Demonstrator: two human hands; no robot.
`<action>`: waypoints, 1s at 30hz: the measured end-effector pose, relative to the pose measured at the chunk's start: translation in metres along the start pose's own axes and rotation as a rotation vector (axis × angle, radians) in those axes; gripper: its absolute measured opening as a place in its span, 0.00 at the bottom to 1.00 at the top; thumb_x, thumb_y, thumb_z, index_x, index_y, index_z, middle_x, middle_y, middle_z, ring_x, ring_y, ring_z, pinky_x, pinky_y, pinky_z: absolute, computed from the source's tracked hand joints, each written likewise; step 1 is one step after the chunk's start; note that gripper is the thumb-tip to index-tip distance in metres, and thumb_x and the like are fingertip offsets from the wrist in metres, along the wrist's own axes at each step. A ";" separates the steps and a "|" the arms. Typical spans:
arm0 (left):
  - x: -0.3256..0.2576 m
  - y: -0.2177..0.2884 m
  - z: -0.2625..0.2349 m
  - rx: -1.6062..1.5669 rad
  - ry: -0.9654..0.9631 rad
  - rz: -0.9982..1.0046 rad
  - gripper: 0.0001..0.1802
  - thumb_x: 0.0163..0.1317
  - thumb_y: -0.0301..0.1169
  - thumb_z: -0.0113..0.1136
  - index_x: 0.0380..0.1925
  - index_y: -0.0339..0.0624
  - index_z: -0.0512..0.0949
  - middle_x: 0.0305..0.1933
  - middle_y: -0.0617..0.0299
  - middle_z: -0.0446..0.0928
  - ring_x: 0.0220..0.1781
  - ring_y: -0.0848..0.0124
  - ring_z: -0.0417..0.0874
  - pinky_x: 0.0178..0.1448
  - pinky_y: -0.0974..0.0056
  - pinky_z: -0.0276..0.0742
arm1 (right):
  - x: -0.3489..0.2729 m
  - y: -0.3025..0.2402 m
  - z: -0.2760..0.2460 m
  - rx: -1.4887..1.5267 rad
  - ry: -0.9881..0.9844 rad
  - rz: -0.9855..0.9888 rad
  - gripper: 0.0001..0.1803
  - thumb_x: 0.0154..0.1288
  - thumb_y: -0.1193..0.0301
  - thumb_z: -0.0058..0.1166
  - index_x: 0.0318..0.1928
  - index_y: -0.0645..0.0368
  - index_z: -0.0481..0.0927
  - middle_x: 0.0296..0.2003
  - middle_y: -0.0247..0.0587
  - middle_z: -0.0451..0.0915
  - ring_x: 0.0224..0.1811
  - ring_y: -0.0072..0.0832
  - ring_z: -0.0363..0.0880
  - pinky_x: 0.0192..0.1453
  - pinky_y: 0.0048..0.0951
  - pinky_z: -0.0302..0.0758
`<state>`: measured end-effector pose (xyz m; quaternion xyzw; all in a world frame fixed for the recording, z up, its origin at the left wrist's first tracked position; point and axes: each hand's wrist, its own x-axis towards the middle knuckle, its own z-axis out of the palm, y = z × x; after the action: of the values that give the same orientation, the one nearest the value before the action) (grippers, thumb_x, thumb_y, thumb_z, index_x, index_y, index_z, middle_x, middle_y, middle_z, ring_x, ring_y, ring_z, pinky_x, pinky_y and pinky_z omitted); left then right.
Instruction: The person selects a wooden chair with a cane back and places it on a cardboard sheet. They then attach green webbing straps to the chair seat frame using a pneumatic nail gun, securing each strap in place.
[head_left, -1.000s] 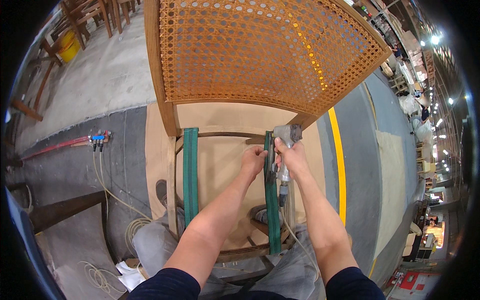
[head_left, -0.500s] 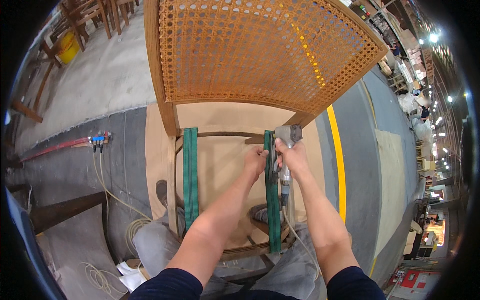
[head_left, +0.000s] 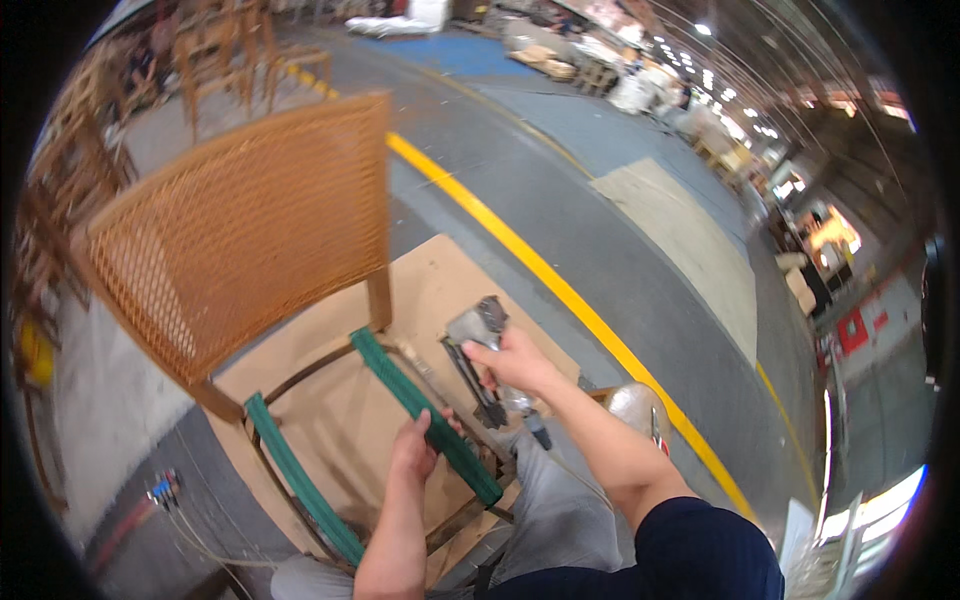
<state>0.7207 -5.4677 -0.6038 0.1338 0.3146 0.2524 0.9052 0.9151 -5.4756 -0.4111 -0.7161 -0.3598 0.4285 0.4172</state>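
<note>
Floor (head_left: 560, 220) runs past the edge of the cardboard (head_left: 430, 285) beneath the cane-backed chair (head_left: 250, 235), crossed by a yellow line (head_left: 580, 306); a red wall panel (head_left: 852, 332) (blurred on my feed) defies reading. My left hand (head_left: 414, 450) clasps one green strap (head_left: 400, 387), my right hand (head_left: 520, 360) a staple gun (head_left: 474, 325) beside it, wooden chairs (head_left: 215, 70) beyond

Had a smooth grey floor (head_left: 560, 200) crossed by a long yellow painted line (head_left: 550, 278); held brown wooden chairs (head_left: 215, 77) at upper left; was lit by small white lamps (head_left: 703, 29).
</note>
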 end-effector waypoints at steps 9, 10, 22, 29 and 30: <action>-0.110 -0.115 0.044 -0.063 0.057 -0.318 0.20 0.83 0.47 0.49 0.53 0.41 0.76 0.50 0.55 0.85 0.51 0.51 0.87 0.59 0.42 0.84 | -0.188 0.105 -0.225 0.287 0.581 0.242 0.22 0.73 0.61 0.67 0.56 0.61 0.77 0.39 0.44 0.83 0.26 0.31 0.82 0.27 0.35 0.80; -0.117 -0.121 0.040 -0.047 0.110 -0.354 0.21 0.82 0.49 0.48 0.52 0.41 0.76 0.49 0.55 0.85 0.51 0.51 0.87 0.60 0.42 0.84 | -0.199 0.126 -0.233 0.339 0.623 0.295 0.24 0.73 0.60 0.67 0.58 0.62 0.75 0.41 0.45 0.83 0.28 0.33 0.83 0.27 0.36 0.81; -0.113 -0.157 0.008 -0.061 0.373 -0.270 0.25 0.84 0.52 0.42 0.57 0.41 0.73 0.47 0.54 0.83 0.44 0.55 0.83 0.56 0.47 0.84 | -0.221 0.268 -0.283 0.778 0.611 0.494 0.27 0.74 0.53 0.64 0.61 0.60 0.76 0.36 0.51 0.84 0.29 0.38 0.84 0.32 0.45 0.83; -0.123 -0.155 0.003 -0.019 0.398 -0.159 0.26 0.85 0.49 0.38 0.64 0.39 0.70 0.58 0.50 0.83 0.49 0.52 0.81 0.62 0.44 0.80 | -0.215 0.252 -0.262 0.243 0.731 0.632 0.29 0.65 0.55 0.72 0.56 0.67 0.84 0.47 0.54 0.87 0.42 0.45 0.88 0.48 0.49 0.85; -0.120 -0.158 0.005 -0.021 0.396 -0.147 0.26 0.86 0.48 0.38 0.65 0.39 0.69 0.60 0.50 0.82 0.50 0.52 0.81 0.63 0.44 0.79 | -0.220 0.251 -0.266 0.074 0.767 0.676 0.31 0.63 0.55 0.73 0.55 0.68 0.85 0.49 0.56 0.88 0.45 0.47 0.89 0.52 0.49 0.85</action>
<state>0.7016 -5.6655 -0.6035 0.0490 0.4925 0.2102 0.8431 1.1158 -5.8427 -0.4935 -0.8829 0.0865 0.2582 0.3826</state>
